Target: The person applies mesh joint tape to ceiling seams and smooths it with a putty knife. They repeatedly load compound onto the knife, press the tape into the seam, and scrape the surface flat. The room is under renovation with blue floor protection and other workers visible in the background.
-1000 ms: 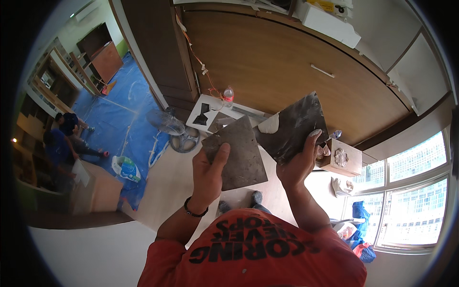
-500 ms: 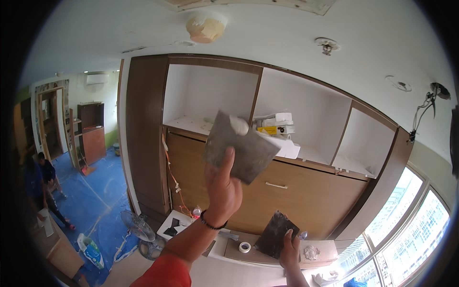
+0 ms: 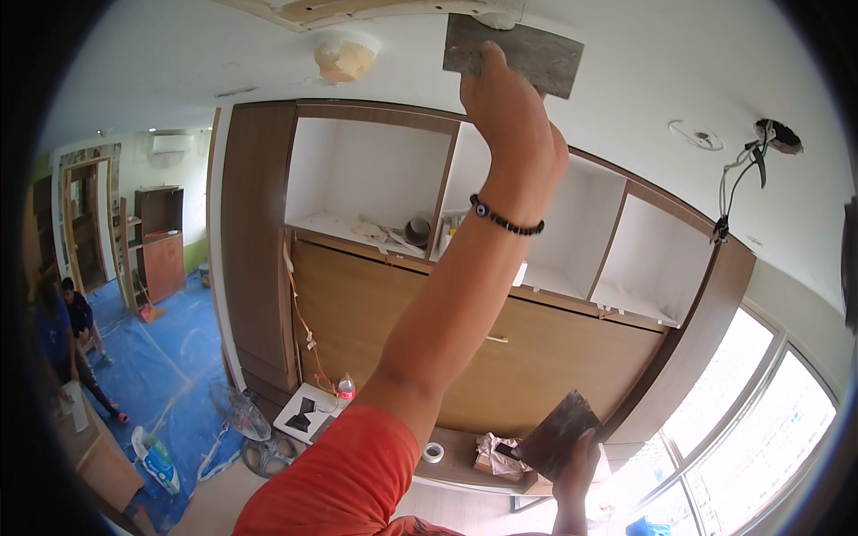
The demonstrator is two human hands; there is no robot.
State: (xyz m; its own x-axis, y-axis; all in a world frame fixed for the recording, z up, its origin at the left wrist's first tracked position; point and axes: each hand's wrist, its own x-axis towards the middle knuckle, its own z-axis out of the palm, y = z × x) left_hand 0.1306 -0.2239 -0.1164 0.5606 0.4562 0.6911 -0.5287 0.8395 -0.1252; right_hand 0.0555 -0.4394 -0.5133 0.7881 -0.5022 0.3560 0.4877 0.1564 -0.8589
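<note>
My left hand (image 3: 508, 103) is raised to the ceiling, thumb on the near face of a wide grey metal putty scraper (image 3: 541, 61) and fingers behind it. A lump of white putty (image 3: 497, 20) sits at the scraper's upper edge, by the ceiling (image 3: 617, 54); whether it touches I cannot tell. Low on the right, my right hand (image 3: 575, 472) grips a second, darker flat scraper (image 3: 559, 438), held tilted with the thumb on its face. The fingers behind that one are hidden.
Wooden cabinets (image 3: 259, 241) with open white shelves stand ahead. Wires hang from a ceiling hole (image 3: 779, 136) at right. Below are a roll of tape (image 3: 433, 452), a bottle (image 3: 347, 388) and a fan (image 3: 239, 411). Two people (image 3: 76, 322) are at far left, near blue floor sheeting (image 3: 192, 357).
My left hand has lifted its scraper, with the putty, up and to the right to the ceiling. My right hand and its scraper have shifted slightly right as the view moved.
</note>
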